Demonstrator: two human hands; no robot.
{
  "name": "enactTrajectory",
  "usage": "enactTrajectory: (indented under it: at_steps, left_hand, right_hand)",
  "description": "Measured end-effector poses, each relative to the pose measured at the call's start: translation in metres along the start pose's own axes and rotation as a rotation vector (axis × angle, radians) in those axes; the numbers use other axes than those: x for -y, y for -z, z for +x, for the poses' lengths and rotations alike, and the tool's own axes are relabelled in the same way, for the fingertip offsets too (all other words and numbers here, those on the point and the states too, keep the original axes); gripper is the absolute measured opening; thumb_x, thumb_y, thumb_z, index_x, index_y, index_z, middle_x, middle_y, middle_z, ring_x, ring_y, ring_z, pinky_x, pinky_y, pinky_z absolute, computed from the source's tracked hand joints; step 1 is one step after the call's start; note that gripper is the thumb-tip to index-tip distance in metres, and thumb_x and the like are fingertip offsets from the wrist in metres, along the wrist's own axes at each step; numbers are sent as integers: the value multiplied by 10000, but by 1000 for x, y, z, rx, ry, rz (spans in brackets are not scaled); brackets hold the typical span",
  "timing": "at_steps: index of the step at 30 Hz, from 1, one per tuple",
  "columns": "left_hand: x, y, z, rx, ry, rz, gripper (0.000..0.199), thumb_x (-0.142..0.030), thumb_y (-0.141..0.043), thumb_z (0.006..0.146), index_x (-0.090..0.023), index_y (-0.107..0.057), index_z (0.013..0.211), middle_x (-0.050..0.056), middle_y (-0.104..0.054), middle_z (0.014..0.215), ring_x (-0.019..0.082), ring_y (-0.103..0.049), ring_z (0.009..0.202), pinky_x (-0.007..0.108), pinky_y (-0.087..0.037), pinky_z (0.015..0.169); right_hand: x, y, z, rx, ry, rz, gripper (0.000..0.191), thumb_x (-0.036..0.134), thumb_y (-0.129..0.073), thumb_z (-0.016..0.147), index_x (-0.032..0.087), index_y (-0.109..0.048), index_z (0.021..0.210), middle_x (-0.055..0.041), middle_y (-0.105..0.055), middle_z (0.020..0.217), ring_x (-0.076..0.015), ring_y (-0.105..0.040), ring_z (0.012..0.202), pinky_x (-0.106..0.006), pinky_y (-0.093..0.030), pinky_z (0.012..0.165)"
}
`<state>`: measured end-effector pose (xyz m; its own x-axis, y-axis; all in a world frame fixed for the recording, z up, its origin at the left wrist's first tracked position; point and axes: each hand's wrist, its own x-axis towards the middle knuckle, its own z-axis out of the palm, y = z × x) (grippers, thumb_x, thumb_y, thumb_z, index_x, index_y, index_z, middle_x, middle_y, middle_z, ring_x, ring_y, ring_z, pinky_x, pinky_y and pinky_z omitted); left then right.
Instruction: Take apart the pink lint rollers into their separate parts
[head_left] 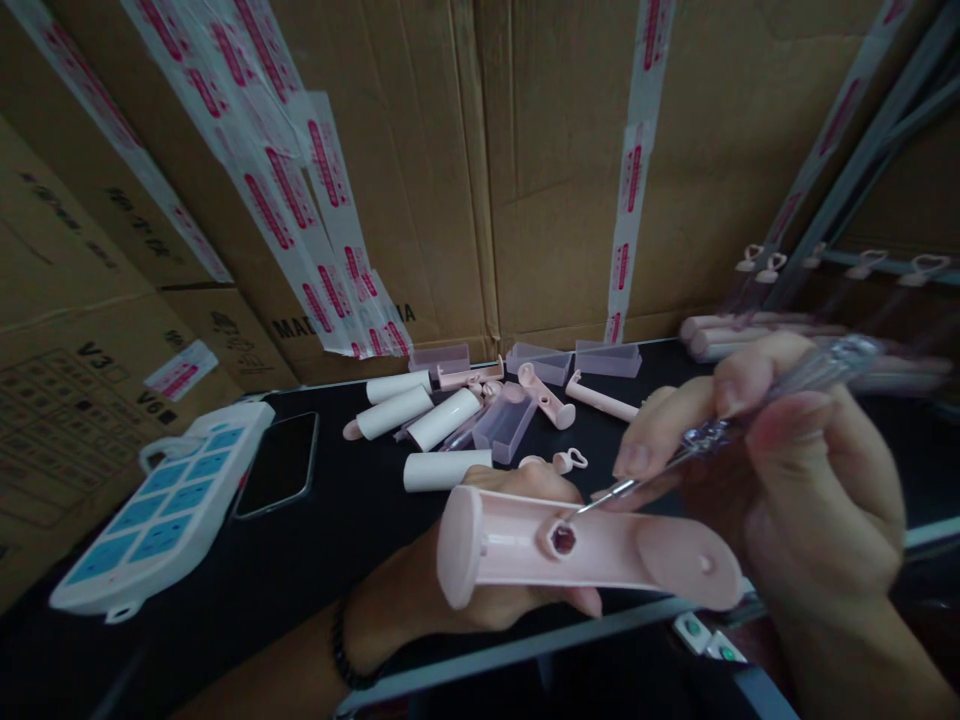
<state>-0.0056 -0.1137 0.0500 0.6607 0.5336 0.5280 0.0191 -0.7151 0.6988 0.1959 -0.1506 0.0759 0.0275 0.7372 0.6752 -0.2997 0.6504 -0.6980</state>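
Note:
My left hand (487,600) grips a pale pink plastic holder (517,550) from behind, its open channel turned toward me. Midway along the channel is a round raised hole (562,538) with something dark reddish inside. A screwdriver (705,440) with a clear handle is pinched in my right hand (817,480). Its metal shaft slants down to the left, and the tip is at the rim of the hole; whether it touches I cannot tell. Behind lie white cylinders (448,470), translucent purple trays (506,420), a similar pink piece (546,395) and a small heart-loop cap (571,460).
A white power strip (161,510) and a phone (277,465) lie to the left on the black table. Large taped cardboard boxes (420,180) stand behind. At the right are pink tubes (720,335) and heart-shaped loops (772,267). A metal edge (525,648) runs along the front.

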Motion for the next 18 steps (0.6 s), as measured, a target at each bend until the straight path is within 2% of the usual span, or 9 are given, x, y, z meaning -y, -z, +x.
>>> enactTrajectory:
  at_steps: [5,9,13,16,18]
  left_hand:
    - [2,-2,2,23,-37,-43,377,-482,-782,862,-199,-555,757,15,-681,803,183,-668,769,305,-541,751]
    - [1,-3,5,55,-21,-38,392,-479,-752,890,-197,-528,738,13,-677,778,177,-674,749,290,-542,744]
    - [0,-2,6,70,-50,37,355,-502,-715,913,-184,-625,784,32,-704,807,198,-695,805,282,-535,744]
    - [2,0,4,124,-20,33,346,-490,-704,920,-169,-665,796,38,-706,809,177,-689,743,262,-522,677]
    - [4,1,2,150,24,-5,398,-529,-699,911,-168,-662,747,32,-691,764,174,-683,715,263,-518,665]
  right_hand:
    - [0,8,9,141,-99,65,131,396,-490,1066,282,-534,1019,-25,-741,829,-202,-744,703,-315,-654,548]
    - [-1,13,16,230,-178,118,126,395,-464,1075,283,-519,1058,-25,-731,852,-192,-741,728,-335,-673,595]
    - [3,15,15,270,-97,65,135,380,-446,1085,270,-523,1080,-34,-734,874,-189,-737,763,-332,-669,611]
    - [14,11,6,242,-6,-60,131,377,-497,1060,265,-553,1100,-47,-747,895,-208,-758,779,-310,-648,616]
    - [21,8,1,269,-8,-105,127,361,-540,1038,272,-575,1120,-40,-749,916,-201,-763,767,-293,-635,623]
